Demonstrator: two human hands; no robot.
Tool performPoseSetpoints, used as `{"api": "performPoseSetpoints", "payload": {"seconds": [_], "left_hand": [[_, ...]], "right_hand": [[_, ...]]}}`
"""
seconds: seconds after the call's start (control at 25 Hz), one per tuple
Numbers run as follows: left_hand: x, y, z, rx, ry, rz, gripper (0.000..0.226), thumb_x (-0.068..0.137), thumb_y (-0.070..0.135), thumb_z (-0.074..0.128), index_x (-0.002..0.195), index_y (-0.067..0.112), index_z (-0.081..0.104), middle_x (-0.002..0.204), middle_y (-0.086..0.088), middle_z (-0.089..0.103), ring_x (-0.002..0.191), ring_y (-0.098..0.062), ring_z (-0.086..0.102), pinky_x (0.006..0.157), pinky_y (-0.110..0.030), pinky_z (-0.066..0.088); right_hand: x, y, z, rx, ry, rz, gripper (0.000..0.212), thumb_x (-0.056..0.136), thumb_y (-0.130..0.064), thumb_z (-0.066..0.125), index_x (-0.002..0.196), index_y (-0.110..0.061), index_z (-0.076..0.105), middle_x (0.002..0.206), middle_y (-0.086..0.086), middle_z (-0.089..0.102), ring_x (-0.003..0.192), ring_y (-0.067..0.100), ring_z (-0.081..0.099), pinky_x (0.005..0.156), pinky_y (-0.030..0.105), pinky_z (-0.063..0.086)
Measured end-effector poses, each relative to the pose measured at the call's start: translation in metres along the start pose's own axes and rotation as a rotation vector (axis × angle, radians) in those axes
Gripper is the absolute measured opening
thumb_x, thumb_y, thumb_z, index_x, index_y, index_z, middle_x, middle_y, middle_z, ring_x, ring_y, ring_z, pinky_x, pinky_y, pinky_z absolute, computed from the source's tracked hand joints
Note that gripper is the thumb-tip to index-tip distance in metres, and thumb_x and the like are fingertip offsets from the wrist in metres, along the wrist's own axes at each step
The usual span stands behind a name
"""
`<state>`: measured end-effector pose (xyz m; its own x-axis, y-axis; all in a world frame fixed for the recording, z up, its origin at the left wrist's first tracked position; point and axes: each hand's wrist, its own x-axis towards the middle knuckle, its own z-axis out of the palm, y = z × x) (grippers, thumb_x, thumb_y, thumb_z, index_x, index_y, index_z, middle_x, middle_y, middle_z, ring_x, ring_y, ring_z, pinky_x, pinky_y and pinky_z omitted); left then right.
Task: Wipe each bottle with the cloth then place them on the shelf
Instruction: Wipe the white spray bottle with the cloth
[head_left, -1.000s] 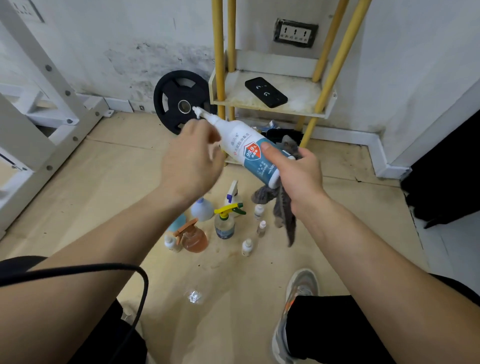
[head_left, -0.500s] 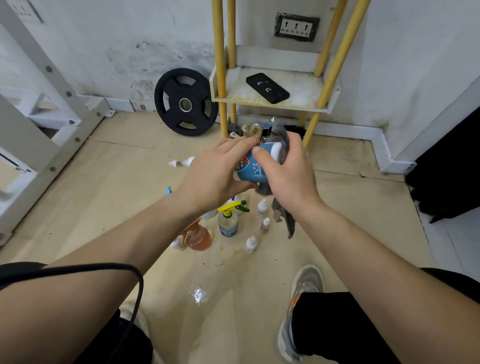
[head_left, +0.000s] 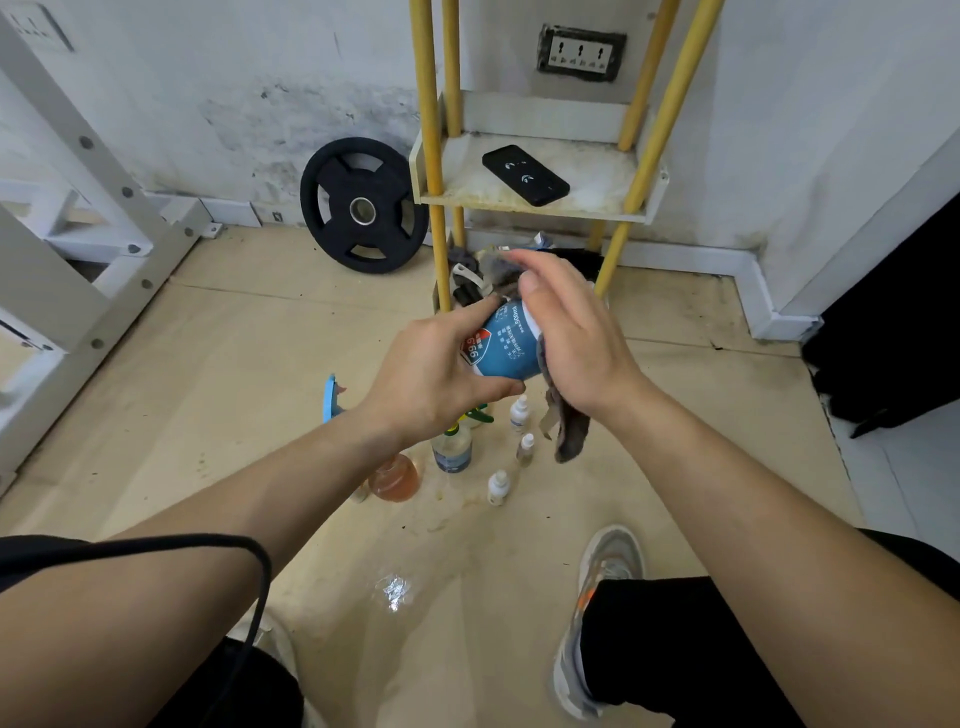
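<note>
Findings: the left hand (head_left: 436, 379) grips a blue-and-white plastic bottle (head_left: 501, 345) in mid-air at centre frame, thumb beneath and fingers curled over its labelled body; the bottle lies tilted, its upper end hidden behind the hands. The right hand (head_left: 576, 348), at the bottle's 3 o'clock, has its fingers extended and only slightly bent, pressing a grey cloth (head_left: 569, 436) flat against the bottle's side. The cloth's loose end hangs below the palm towards 6 o'clock. The white shelf board with yellow poles (head_left: 519, 200) stands at 12 o'clock from the hands, against the wall, and carries a black flat handset (head_left: 524, 175). On the tan floor at 6 o'clock from the held bottle stand a round orange-tinted spray bottle (head_left: 397, 478), a clear bottle with a yellow-green trigger (head_left: 453, 449) and three small white dropper bottles (head_left: 497, 487), set near one another. A black weight plate (head_left: 363, 205) leans on the wall at 10 o'clock. A grey sneaker (head_left: 597, 613) rests at 5 o'clock.
</note>
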<state>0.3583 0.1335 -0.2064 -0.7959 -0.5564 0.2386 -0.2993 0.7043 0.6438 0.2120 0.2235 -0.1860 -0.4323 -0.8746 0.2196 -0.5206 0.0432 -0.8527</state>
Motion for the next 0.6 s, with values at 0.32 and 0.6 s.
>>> {"api": "performPoseSetpoints", "payload": {"seconds": [0.32, 0.6], "left_hand": [[0.003, -0.004, 0.005, -0.076, 0.054, -0.122, 0.048, 0.066, 0.049, 0.084, 0.103, 0.024, 0.067, 0.079, 0.013, 0.066, 0.070, -0.003, 0.059, 0.064, -0.027, 0.047], [0.001, 0.001, 0.007, -0.061, 0.007, -0.029, 0.068, 0.063, 0.042, 0.091, 0.123, 0.022, 0.065, 0.100, 0.007, 0.073, 0.089, -0.013, 0.069, 0.079, -0.041, 0.056]], "right_hand": [[-0.011, 0.004, 0.009, -0.373, -0.050, -0.208, 0.052, 0.101, -0.040, 0.035, 0.145, -0.015, 0.049, 0.148, 0.001, 0.048, 0.137, 0.020, 0.042, 0.113, 0.037, 0.036], [-0.004, 0.001, -0.011, -0.281, -0.089, -0.103, 0.052, 0.100, -0.050, 0.029, 0.137, -0.024, 0.054, 0.135, -0.005, 0.058, 0.124, 0.017, 0.050, 0.107, 0.044, 0.040]]}}
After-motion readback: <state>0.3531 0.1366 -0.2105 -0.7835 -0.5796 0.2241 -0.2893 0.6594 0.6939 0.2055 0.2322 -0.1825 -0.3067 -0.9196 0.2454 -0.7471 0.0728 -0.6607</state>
